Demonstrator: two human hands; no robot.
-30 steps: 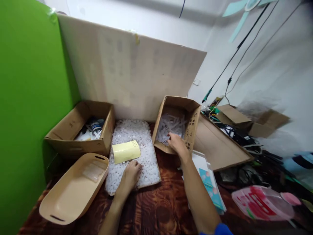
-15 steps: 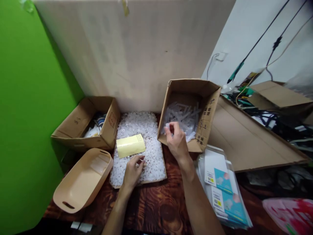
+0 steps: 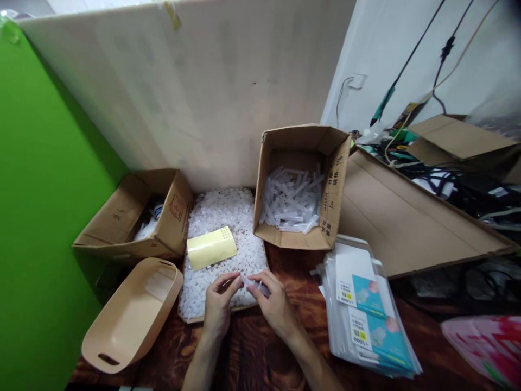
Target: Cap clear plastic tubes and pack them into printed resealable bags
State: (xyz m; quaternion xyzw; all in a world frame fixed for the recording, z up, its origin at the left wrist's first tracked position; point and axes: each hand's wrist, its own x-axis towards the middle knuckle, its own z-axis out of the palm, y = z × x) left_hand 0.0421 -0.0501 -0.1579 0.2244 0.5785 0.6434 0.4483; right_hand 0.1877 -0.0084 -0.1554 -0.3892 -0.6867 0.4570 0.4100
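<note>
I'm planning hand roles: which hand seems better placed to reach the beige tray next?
Probably the left hand: it is nearer the beige tray, while the right hand, holding the translucent tube, is farther away.

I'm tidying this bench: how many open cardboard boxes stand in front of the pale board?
2: the left box, left of the small white pieces, and the right box, right of them, holding translucent tubes. None seems hidden.

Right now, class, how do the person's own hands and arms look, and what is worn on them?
The left hand and right hand are ungloved, with no ring visible. Both forearms are bare, with no watch, bracelet or sleeve in view as far as the picture's lower edge. Finer details, such as markings, are too small to tell.
</note>
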